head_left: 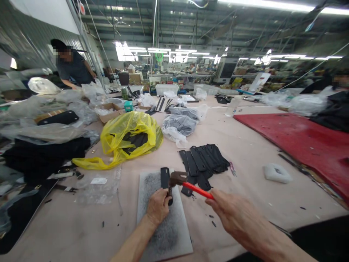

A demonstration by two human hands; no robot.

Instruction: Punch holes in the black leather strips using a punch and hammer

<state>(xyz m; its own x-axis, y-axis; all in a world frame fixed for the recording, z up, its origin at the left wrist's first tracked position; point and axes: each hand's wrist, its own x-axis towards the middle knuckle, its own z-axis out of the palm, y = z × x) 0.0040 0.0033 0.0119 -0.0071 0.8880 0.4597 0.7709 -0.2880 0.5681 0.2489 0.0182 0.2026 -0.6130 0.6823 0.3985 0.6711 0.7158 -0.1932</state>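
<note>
My right hand (226, 211) is closed around the red handle of a hammer (198, 190), whose dark head is over the top of a short dark punch-like tool (170, 194). Whether the head touches the tool I cannot tell. My left hand (158, 206) grips that tool with thumb and fingers; its lower end is hidden. Just beyond my left hand, a black strip (164, 177) lies on a white board (178, 233) with a worn, dark-speckled surface. Several similar black pieces (204, 160) are piled to the right of the board.
A yellow plastic bag (131, 136) with dark material stands left of centre, a clear bag (180, 125) behind it. Small pink-handled snippers (232, 169) lie by the pile. To the right are a white block (276, 173) and a red board (300, 140). A person (73, 67) stands at far left.
</note>
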